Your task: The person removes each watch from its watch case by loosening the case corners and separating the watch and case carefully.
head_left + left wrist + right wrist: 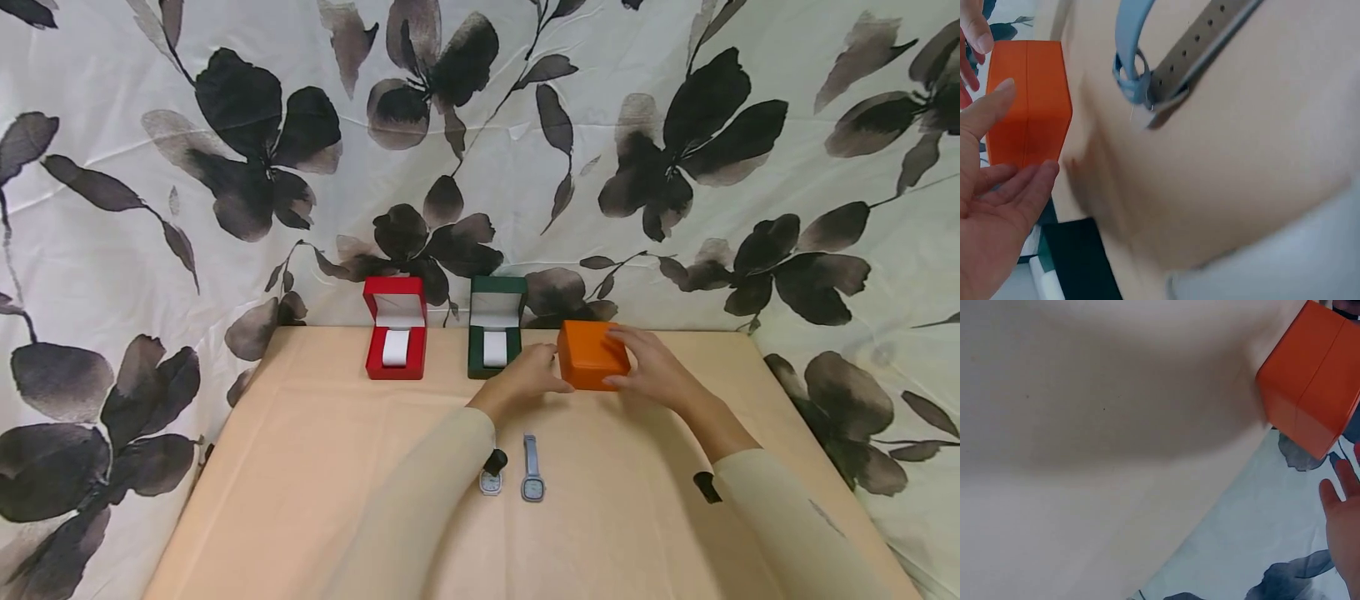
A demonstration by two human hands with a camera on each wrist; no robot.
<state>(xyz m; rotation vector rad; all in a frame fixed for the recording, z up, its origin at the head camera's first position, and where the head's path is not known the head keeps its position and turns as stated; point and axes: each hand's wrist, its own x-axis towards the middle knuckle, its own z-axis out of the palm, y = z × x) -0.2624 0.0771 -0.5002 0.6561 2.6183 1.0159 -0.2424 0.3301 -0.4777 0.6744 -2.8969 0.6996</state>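
Note:
A closed orange box [592, 357] stands near the table's back edge between my two hands. My left hand [525, 375] is at its left side; in the left wrist view the thumb lies before the box's front and the fingers reach along its side, fairly straight. At the right side is my right hand [652, 367], fingers spread by the top edge and thumb low at the front corner. Nearer me lies a watch [532, 487] with a blue-grey strap. Another watch [491, 482] shows only its face, partly hidden by my left sleeve.
To the left of the orange box stand an open green box [476, 354] and an open red box [395, 367], each with a white cushion inside. A floral cloth [540, 208] hangs behind the beige-covered table [300, 467].

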